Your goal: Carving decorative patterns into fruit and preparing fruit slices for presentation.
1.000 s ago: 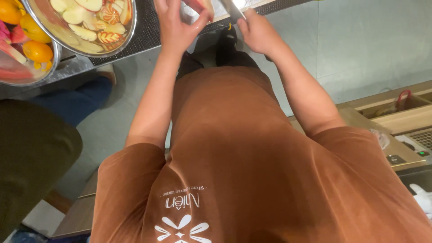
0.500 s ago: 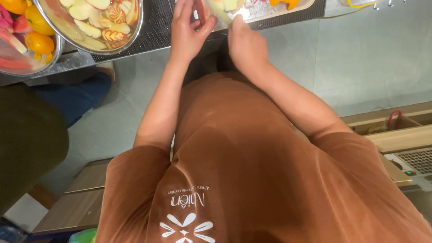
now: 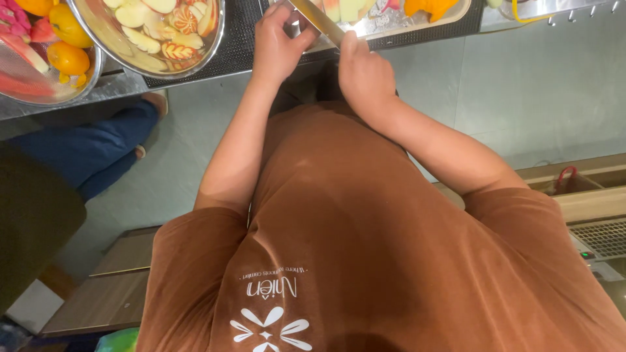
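Nearest: brown short-sleeved shirt with a white flower print, filling the lower frame; both bare forearms reach away from it toward the counter.

Left side, mid-distance: another person's leg in blue trousers, shoe beside the counter base; grey tiled floor beneath.

Right hand: closed around the handle of a knife, the flat blade slanting up and left across the counter edge.

Left hand: fingers curled at the counter edge, just beside the blade; whether it grips anything I cannot tell.

Far: pale cutting board holding cut fruit, including orange pieces at its right end, on a dark mat.

Far left: steel bowl of sliced apple; beside it a second bowl with whole oranges and red fruit.
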